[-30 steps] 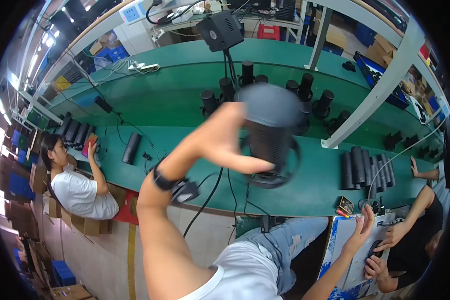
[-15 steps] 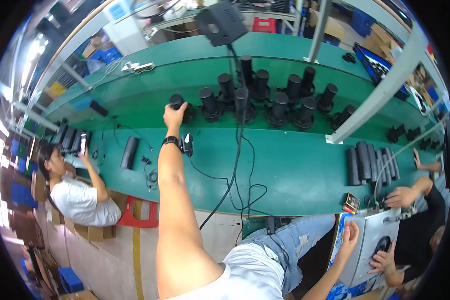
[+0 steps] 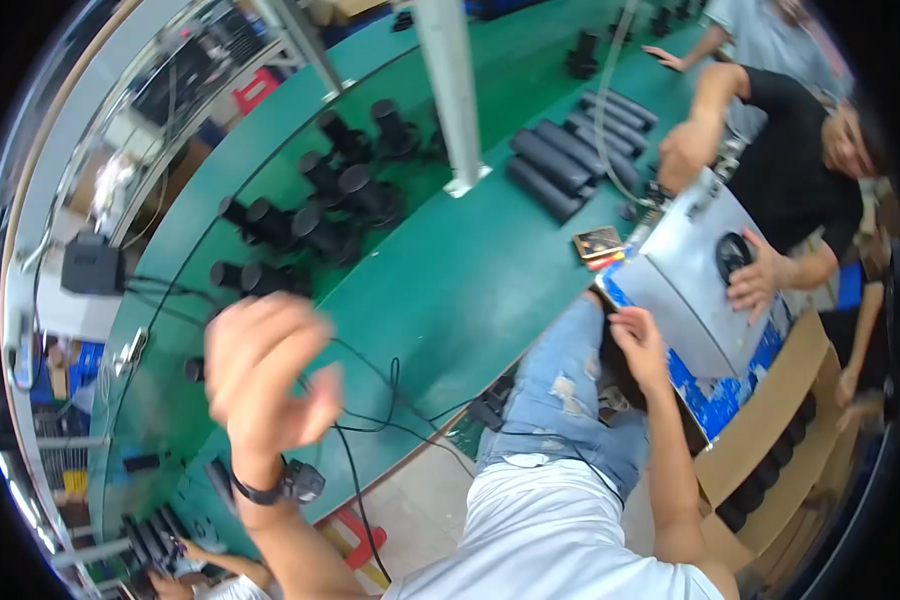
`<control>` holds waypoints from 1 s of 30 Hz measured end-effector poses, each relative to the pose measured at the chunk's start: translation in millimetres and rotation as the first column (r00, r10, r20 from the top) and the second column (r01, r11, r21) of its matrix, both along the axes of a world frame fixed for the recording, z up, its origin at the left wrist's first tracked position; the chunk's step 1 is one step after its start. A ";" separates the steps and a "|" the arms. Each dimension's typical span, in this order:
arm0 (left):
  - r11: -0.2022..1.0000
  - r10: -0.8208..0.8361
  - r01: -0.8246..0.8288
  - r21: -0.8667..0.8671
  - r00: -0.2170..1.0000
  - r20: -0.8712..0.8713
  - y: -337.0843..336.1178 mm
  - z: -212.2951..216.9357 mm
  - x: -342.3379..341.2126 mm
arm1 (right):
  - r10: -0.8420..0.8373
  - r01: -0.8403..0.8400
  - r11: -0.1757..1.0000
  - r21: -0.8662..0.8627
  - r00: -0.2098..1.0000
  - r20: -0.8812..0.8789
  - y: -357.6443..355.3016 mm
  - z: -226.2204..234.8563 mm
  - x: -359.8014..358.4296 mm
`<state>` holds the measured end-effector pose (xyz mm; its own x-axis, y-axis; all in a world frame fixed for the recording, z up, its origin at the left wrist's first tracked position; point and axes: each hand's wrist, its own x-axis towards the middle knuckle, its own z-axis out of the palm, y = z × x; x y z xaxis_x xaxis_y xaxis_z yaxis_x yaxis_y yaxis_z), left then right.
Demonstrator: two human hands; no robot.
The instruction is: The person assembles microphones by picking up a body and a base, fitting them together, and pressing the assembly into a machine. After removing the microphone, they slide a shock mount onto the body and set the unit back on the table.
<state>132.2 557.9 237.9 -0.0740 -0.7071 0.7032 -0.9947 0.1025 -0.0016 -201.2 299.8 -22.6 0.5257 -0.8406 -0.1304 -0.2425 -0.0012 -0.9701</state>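
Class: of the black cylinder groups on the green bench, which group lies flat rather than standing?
The long black tubes right of the white post; the cylinders on its left stand upright.

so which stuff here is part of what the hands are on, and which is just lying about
In hand or nearest:
- left hand, raised, open and holding nothing
- upright black cylinders on the green bench, nearest to it
- right hand touching the white and blue carton

Lying about:
- black tubes laid flat
- black cables
- small flat box
- grey post
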 end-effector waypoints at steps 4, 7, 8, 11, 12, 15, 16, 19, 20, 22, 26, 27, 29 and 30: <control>0.835 -0.180 0.217 0.506 0.976 -0.122 -156.2 -56.0 22.0 | 0.065 -0.064 0.997 -0.029 0.998 0.014 24.6 15.0 27.2; 0.865 -0.301 0.137 0.483 0.912 0.280 -287.6 -144.5 17.8 | -0.006 0.003 0.994 -0.110 1.000 -0.019 44.6 20.8 14.1; 0.899 -0.343 0.233 0.370 0.900 0.267 -313.7 -174.4 29.5 | -0.001 -0.011 0.988 -0.156 0.997 -0.074 53.2 26.7 13.5; 0.914 -0.203 0.126 0.385 0.965 0.165 -350.7 -232.2 49.2 | -0.085 0.084 0.989 -0.126 0.996 0.001 72.0 -1.0 -8.6; 0.904 -0.078 -0.015 0.427 0.977 0.200 -354.1 -251.4 54.0 | -0.112 0.108 0.986 -0.125 0.993 -0.029 75.3 -3.6 -23.5; 0.827 0.018 -0.202 0.525 0.942 0.334 -366.4 -259.0 27.1 | -0.305 0.305 0.952 -0.019 0.952 -0.036 90.1 -14.8 -78.6; 0.788 0.018 -0.249 0.563 0.923 0.383 -366.0 -243.5 20.0 | -0.344 0.344 0.939 -0.020 0.938 -0.031 95.1 -18.3 -90.4; 0.880 0.015 -0.189 0.435 0.928 0.372 -350.3 -208.0 12.6 | -0.377 0.382 0.922 0.065 0.923 -0.080 98.1 -27.9 -111.9; 0.947 -0.004 -0.092 0.308 0.955 0.298 -338.4 -191.5 7.8 | -0.333 0.337 0.938 0.075 0.941 -0.068 96.2 -23.4 -113.9; 0.975 -0.168 0.161 0.151 0.985 0.031 -325.2 -146.8 -25.8 | -0.401 0.401 0.915 0.049 0.916 -0.022 90.7 0.4 -113.5; 0.775 -0.094 0.552 0.307 0.581 -0.808 -271.3 -97.9 -129.8 | -0.267 0.306 0.948 -0.090 0.916 0.301 57.4 70.3 -76.3; 0.690 -0.095 0.718 0.092 0.215 -0.972 -259.5 -106.5 -158.3 | -0.191 0.245 0.965 -0.090 0.898 0.395 50.0 86.9 -61.9; 0.647 -0.139 0.745 -0.162 -0.093 -0.986 -243.9 -119.0 -204.7 | -0.081 0.188 0.972 -0.138 0.830 0.552 35.8 96.9 -40.2; 0.647 -0.154 0.732 -0.213 -0.147 -0.977 -243.1 -123.6 -207.9 | -0.200 0.237 0.972 -0.001 0.822 0.534 36.3 103.6 -37.3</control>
